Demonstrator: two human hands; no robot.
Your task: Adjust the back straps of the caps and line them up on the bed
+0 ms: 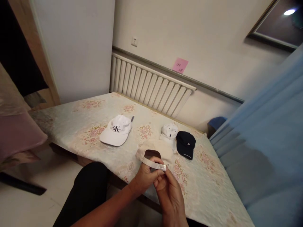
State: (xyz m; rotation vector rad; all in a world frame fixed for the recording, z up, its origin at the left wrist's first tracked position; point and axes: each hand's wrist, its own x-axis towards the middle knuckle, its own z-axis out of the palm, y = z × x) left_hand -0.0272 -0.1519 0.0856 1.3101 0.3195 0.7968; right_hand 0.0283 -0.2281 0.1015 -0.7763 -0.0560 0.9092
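The beige cap (167, 147) lies low in the middle of the frame, its rear opening turned toward the person, probably so that the pale strap (151, 163) across that gap is in easy reach. The left hand (144, 176) has its grip clamped on the strap, thumb on the near side and fingers through the opening; this seems to steady the band and lift it off the crown. The right hand (170, 198) brings its thumb to the end of the metal buckle (163, 167), whose face looks upward and so is easy to see. Its other fingers curl underneath, and I cannot tell whether that grip is closed on anything.

The beige crown hides part of a small white cap (169, 130) behind it, and a dark cap (186, 144) sits just right of that one, so this side is crowded. A white cap with black letters (117, 130) stands well apart, left of centre. All rest on a flowered cover (213, 176). A blue curtain (267, 138) borders it at right, a radiator (151, 90) runs behind, and the person's dark-clad leg (91, 186) blocks part of the near edge at lower left.
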